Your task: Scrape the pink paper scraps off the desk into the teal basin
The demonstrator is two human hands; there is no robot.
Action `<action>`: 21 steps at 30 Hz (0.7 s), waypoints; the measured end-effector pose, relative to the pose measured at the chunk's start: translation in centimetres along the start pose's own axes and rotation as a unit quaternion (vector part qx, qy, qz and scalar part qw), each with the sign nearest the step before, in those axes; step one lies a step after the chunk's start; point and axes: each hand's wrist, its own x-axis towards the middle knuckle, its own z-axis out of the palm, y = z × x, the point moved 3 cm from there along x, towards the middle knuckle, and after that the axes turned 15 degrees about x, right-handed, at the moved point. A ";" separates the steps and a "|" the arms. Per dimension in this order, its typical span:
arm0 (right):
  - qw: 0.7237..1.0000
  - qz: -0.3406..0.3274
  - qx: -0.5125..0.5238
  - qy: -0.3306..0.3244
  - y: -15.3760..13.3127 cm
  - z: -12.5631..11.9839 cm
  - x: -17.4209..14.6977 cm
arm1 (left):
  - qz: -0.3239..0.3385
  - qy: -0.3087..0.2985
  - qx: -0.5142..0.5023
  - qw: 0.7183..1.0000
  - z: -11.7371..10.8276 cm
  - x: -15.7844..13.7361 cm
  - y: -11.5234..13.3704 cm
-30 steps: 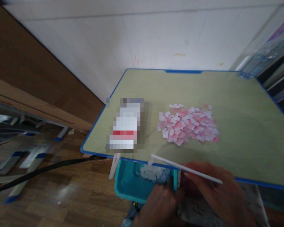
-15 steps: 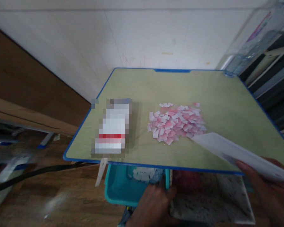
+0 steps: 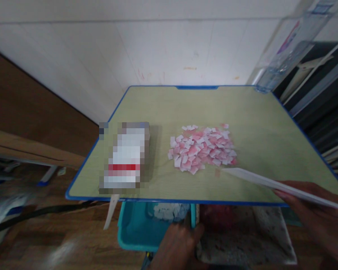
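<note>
My right hand point(image 3: 312, 213) is closed round a stiff, flat white sheet point(image 3: 270, 183), tilted nearly edge-on to me. Its narrow far end touches or hovers just above the pale green tabletop, at the near right of a pile of small pink and white paper-like squares point(image 3: 202, 148). One faint pink piece point(image 3: 218, 172) lies by that end. Below the table's front edge, my left hand point(image 3: 180, 240) grips the right rim of a teal basin point(image 3: 138, 232); some fingers are hidden. White pieces point(image 3: 170, 211) lie inside the basin.
A blurred-out box-like object point(image 3: 126, 153) rests on the blue-edged table point(image 3: 214, 105) at left, above a white strip point(image 3: 111, 212) hanging over the edge. A clear bottle point(image 3: 276, 71) stands at the back right corner. A stained tray point(image 3: 248, 240) sits right of the basin.
The white sheet has turned from showing its broad face to nearly edge-on, and its tip has drawn slightly back from the pile. The view has shifted a little; my left hand stays at the basin.
</note>
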 end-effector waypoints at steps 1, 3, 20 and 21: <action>1.000 0.001 0.007 0.000 0.0 0.2 0.2 | 0.000 -0.001 0.001 1.000 0.1 0.0 0.0; 0.999 -0.006 0.027 -0.019 -0.1 0.7 0.5 | -0.004 -0.008 0.003 1.000 0.2 0.0 -0.1; 0.997 0.060 -0.005 0.046 0.0 0.2 1.0 | -0.006 -0.013 -0.003 1.000 0.6 0.0 -0.1; 0.995 0.075 -0.017 0.061 0.2 -0.1 0.8 | -0.007 -0.013 -0.002 1.000 0.5 0.0 -0.1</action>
